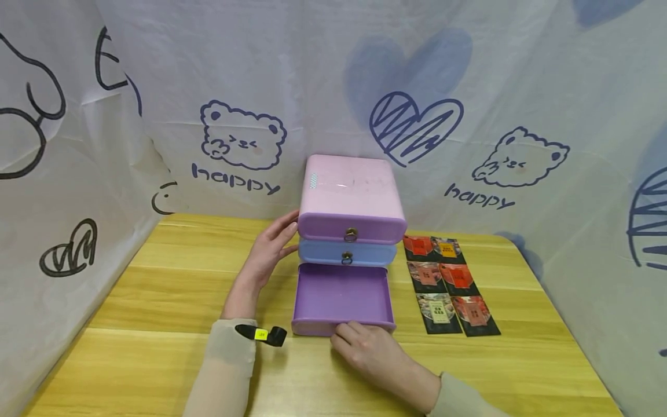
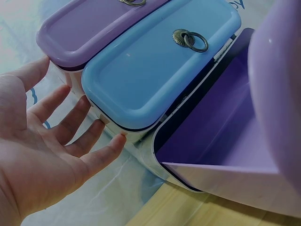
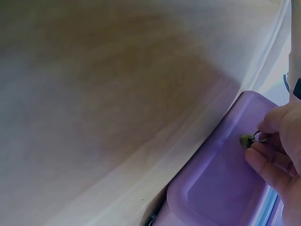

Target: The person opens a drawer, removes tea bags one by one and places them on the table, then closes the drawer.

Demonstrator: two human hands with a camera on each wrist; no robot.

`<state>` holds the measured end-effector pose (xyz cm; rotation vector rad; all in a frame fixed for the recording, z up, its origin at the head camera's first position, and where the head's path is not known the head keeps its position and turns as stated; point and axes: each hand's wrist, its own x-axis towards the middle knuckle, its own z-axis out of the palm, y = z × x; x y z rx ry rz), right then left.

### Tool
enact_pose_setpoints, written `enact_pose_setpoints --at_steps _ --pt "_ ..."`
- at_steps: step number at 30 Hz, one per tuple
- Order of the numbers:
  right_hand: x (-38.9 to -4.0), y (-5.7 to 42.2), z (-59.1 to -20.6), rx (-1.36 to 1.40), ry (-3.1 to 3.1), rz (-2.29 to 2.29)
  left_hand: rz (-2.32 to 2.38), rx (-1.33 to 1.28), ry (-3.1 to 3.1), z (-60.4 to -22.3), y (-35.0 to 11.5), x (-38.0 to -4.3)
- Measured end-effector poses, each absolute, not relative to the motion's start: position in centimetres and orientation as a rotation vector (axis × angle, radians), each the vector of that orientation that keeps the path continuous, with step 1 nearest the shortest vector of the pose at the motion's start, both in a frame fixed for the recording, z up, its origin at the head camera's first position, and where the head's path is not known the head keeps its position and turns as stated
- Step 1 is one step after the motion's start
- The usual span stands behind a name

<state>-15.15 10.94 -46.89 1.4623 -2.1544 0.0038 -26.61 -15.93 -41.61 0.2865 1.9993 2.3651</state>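
Note:
A small three-drawer cabinet (image 1: pixel 349 185) with a pink top stands at the back of the table. Its purple top drawer (image 1: pixel 323 227) and blue middle drawer (image 2: pixel 155 70) are closed, each with a brass ring pull. The purple bottom drawer (image 1: pixel 344 292) is pulled far out, and its visible inside holds nothing. My right hand (image 1: pixel 367 353) is at the front of that drawer; in the right wrist view its fingers pinch the ring pull (image 3: pixel 254 138). My left hand (image 1: pixel 268 249) rests its spread fingertips against the cabinet's left side, fingers fairly straight.
Several dark food packets (image 1: pixel 438 278) with red, orange and pale labels lie in two columns on the wooden table (image 1: pixel 531 347), right of the cabinet. A white printed curtain (image 1: pixel 239 52) hangs behind and at both sides.

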Motion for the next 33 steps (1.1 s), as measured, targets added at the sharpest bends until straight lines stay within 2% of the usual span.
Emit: enact_pose_setpoints --at_steps 33 --pt "-18.2 11.1 -46.4 1.444 -2.247 0.069 2.364 0.273 2.011 -41.7 -16.0 -26.6"
